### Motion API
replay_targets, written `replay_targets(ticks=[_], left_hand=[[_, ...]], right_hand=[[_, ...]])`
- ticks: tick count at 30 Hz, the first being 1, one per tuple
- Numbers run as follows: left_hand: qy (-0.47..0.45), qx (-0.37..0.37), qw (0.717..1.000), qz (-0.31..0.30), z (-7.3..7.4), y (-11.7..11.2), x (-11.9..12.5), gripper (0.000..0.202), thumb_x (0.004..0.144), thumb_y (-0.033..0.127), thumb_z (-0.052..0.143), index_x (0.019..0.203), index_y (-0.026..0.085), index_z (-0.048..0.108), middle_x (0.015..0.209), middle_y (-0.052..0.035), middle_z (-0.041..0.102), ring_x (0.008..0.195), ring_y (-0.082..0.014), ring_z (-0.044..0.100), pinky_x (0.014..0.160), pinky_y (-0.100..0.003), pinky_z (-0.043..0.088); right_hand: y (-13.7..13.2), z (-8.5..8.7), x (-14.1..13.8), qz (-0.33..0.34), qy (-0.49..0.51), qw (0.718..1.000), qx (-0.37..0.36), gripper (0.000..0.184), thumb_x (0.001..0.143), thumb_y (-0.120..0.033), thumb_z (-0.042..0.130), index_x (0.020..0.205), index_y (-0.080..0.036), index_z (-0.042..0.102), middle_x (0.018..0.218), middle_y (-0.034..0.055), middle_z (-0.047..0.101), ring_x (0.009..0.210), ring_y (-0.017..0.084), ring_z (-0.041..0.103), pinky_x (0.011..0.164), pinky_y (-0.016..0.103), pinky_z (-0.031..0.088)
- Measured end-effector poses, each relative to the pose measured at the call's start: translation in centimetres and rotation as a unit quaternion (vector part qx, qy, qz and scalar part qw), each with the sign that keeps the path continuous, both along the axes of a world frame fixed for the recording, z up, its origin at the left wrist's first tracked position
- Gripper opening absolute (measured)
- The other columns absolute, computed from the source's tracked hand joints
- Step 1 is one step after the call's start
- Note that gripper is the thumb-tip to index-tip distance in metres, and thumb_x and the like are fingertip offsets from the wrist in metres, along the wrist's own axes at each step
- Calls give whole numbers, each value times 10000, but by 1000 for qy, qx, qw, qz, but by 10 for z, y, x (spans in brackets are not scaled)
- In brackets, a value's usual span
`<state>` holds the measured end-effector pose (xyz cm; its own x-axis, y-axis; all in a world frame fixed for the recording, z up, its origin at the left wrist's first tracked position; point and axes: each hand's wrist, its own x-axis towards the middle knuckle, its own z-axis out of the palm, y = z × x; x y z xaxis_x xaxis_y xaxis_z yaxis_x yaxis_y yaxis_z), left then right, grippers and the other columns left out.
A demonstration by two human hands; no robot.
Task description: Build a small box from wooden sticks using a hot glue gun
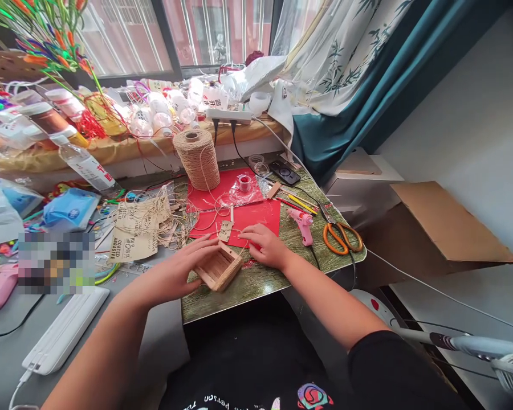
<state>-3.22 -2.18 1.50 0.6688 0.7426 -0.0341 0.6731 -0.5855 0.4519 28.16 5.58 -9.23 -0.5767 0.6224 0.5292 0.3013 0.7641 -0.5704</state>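
Observation:
A small open wooden box (219,266) made of flat sticks sits tilted on the green table (256,282). My left hand (180,267) rests against the box's left side, fingers stretched along its top edge. My right hand (264,245) lies flat on the edge of a red sheet (263,213) just right of the box, fingers spread and empty. A small paper tag (225,230) with twine lies just beyond the box.
A large spool of jute twine (198,158) stands at the back. A pink glue gun (302,223) and orange scissors (341,236) lie to the right. Sandpaper sheets (134,233) and craft clutter fill the left. A cardboard box (444,225) sits off the table's right.

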Motion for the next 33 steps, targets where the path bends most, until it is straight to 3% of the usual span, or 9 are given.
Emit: replay_targets(ticks=[3, 6, 10, 12, 17, 24, 33], left_hand=[[5, 23, 999, 34, 11, -3, 0, 766, 851, 88, 573, 1566, 338, 461, 1668, -49, 448, 1566, -301, 403, 1275, -549, 400], [-27, 85, 992, 87, 14, -13, 23, 529, 942, 229, 596, 1466, 280, 539, 1581, -97, 544, 1498, -311, 481, 1238, -553, 424], [0, 137, 980, 145, -1, -20, 63, 567, 941, 513, 687, 1431, 256, 560, 1595, -152, 516, 1461, -388, 486, 1199, -640, 393], [9, 145, 977, 155, -11, -18, 72, 619, 896, 556, 733, 1412, 251, 577, 1608, -173, 492, 1460, -422, 475, 1191, -671, 374], [-7, 117, 984, 134, -19, -8, 66, 503, 911, 423, 738, 1376, 285, 607, 1536, -135, 563, 1379, -360, 564, 1131, -579, 475], [-9, 115, 988, 105, -23, -5, 55, 234, 944, 368, 721, 1166, 295, 729, 1572, -94, 547, 1438, -350, 526, 1145, -576, 468], [-28, 110, 988, 101, -28, -6, 53, 289, 943, 386, 729, 1212, 285, 698, 1560, -94, 559, 1457, -346, 506, 1172, -589, 442]], right_hand=[[-3, 2, -3, 56, -35, 998, 17, 499, 915, -78, 561, 1368, -258, 663, 1310, 93, 713, 1209, 276, 613, 1100, 516, 474], [-5, 4, -3, 91, -51, 994, 20, 438, 917, -88, 560, 1304, -245, 690, 1239, 83, 747, 1161, 269, 628, 1084, 508, 470], [-6, 7, -1, 111, -48, 992, 29, 280, 964, -176, 579, 1205, -235, 708, 1145, 92, 762, 1068, 264, 648, 1013, 487, 495], [-8, 9, 0, 119, -51, 991, 35, 239, 988, -194, 564, 1179, -233, 701, 1129, 97, 761, 1044, 261, 652, 1001, 482, 496], [-10, 10, -3, 116, -64, 990, 56, 143, 1020, -208, 551, 1071, -235, 682, 1023, 84, 753, 949, 244, 631, 949, 447, 496], [-10, 5, -3, 94, -86, 989, 77, 153, 1045, -232, 516, 1007, -228, 665, 903, 69, 707, 860, 240, 564, 890, 426, 474], [-11, 5, -1, 67, -89, 990, 87, 161, 1055, -249, 518, 1032, -234, 677, 932, 75, 714, 890, 251, 566, 903, 445, 462]])
